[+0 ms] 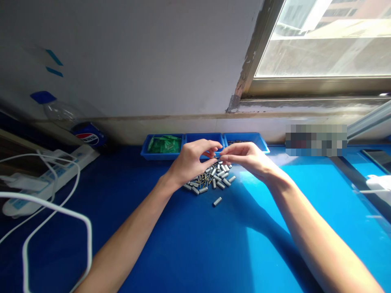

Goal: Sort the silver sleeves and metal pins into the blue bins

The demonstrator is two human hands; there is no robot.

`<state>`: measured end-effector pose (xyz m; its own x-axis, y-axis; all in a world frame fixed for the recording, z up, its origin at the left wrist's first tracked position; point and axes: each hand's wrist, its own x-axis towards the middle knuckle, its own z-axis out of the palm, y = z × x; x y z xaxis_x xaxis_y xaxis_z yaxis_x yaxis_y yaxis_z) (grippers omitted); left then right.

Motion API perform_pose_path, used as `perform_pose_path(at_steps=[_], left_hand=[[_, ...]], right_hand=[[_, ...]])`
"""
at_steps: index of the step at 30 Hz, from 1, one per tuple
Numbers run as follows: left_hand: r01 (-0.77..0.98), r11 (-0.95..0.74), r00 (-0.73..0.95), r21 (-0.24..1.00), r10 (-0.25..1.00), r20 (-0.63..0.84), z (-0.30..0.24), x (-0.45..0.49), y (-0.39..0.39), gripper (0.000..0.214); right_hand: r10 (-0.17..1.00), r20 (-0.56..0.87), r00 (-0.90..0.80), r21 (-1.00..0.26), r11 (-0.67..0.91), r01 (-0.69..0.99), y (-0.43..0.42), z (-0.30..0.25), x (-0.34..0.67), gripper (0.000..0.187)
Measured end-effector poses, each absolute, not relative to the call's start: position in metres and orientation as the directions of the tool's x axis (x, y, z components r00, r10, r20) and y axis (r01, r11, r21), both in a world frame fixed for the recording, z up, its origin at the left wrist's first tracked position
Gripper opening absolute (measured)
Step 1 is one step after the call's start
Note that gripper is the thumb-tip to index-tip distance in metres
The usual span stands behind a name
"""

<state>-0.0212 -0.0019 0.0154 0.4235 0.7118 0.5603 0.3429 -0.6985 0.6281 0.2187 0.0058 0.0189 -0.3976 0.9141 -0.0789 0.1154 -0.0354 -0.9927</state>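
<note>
My left hand [191,160] and my right hand [246,158] meet fingertip to fingertip just above a pile of small grey metal sleeves and thin brass pins [212,179] on the blue table [195,244]. Both hands are pinched closed on a tiny part between them, too small to name. One grey sleeve [217,201] lies alone nearer to me than the pile.
Three blue trays stand against the wall: the left one [163,145] holds green parts, the middle one [204,138] and right one [246,140] sit behind my hands. A white power strip [51,171] with white cables and a lying plastic bottle [71,122] are at left. A window is at upper right.
</note>
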Motion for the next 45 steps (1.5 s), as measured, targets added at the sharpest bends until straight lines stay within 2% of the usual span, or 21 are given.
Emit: perform_pose_path(at_steps=[3, 6, 8, 11, 13, 16, 21, 25, 29, 31, 33, 36, 39, 42, 45], left_hand=[[0.422, -0.639, 0.440, 0.643, 0.765, 0.471, 0.016, -0.025, 0.001, 0.028], [0.583, -0.544, 0.497, 0.604, 0.827, 0.265, 0.014, -0.030, 0.004, 0.013], [0.700, -0.500, 0.508, 0.509, 0.851, 0.138, 0.012, -0.030, 0.005, 0.016], [0.820, -0.465, 0.481, 0.333, 0.876, 0.039, 0.006, -0.024, 0.004, 0.028], [0.844, -0.472, 0.486, 0.253, 0.874, 0.011, 0.002, -0.019, 0.002, 0.033], [0.825, -0.530, 0.539, 0.197, 0.843, 0.011, -0.004, -0.012, 0.000, 0.034], [0.810, -0.572, 0.573, 0.129, 0.819, 0.032, -0.009, -0.008, 0.000, 0.024], [0.805, -0.583, 0.583, 0.114, 0.812, 0.035, -0.008, -0.009, 0.002, 0.026], [0.791, -0.591, 0.590, 0.160, 0.805, 0.060, -0.002, -0.015, 0.003, 0.026], [0.782, -0.578, 0.570, 0.233, 0.815, 0.107, 0.003, -0.020, 0.004, 0.024], [0.736, -0.571, 0.544, 0.364, 0.819, 0.184, 0.008, -0.026, 0.005, 0.021], [0.573, -0.564, 0.490, 0.594, 0.817, 0.304, 0.016, -0.032, 0.006, 0.011], [0.429, -0.522, 0.427, 0.737, 0.836, 0.344, 0.023, -0.032, 0.005, 0.003], [0.365, -0.490, 0.398, 0.791, 0.851, 0.343, 0.027, -0.030, 0.004, 0.004], [0.359, -0.490, 0.389, 0.795, 0.852, 0.350, 0.028, -0.028, 0.002, 0.006]], right_hand=[[0.939, -0.072, -0.337, -0.984, -0.012, 0.178, 0.007, 0.021, 0.219, 0.031], [0.978, -0.035, -0.203, -0.951, 0.029, 0.307, 0.010, 0.026, 0.226, 0.028], [0.995, 0.044, -0.089, -0.914, 0.076, 0.399, 0.012, 0.030, 0.234, 0.024], [0.986, 0.154, 0.059, -0.872, 0.107, 0.478, 0.012, 0.035, 0.245, 0.027], [0.982, 0.166, 0.088, -0.874, 0.105, 0.474, 0.011, 0.037, 0.247, 0.034], [0.991, 0.126, 0.038, -0.902, 0.099, 0.420, 0.009, 0.039, 0.244, 0.040], [0.997, 0.076, -0.014, -0.929, 0.076, 0.361, 0.010, 0.034, 0.235, 0.038], [0.998, 0.054, -0.041, -0.932, 0.065, 0.356, 0.012, 0.030, 0.233, 0.034], [0.998, 0.037, -0.060, -0.923, 0.057, 0.380, 0.011, 0.030, 0.233, 0.032], [0.996, 0.017, -0.091, -0.908, 0.054, 0.416, 0.011, 0.030, 0.233, 0.032], [0.990, -0.009, -0.143, -0.890, 0.057, 0.453, 0.012, 0.030, 0.233, 0.031], [0.975, -0.052, -0.215, -0.881, 0.057, 0.470, 0.012, 0.029, 0.232, 0.033], [0.950, -0.115, -0.289, -0.914, 0.012, 0.405, 0.009, 0.029, 0.230, 0.040], [0.926, -0.163, -0.341, -0.955, -0.061, 0.290, 0.006, 0.029, 0.226, 0.047], [0.919, -0.170, -0.355, -0.973, -0.099, 0.210, 0.004, 0.027, 0.222, 0.046]])
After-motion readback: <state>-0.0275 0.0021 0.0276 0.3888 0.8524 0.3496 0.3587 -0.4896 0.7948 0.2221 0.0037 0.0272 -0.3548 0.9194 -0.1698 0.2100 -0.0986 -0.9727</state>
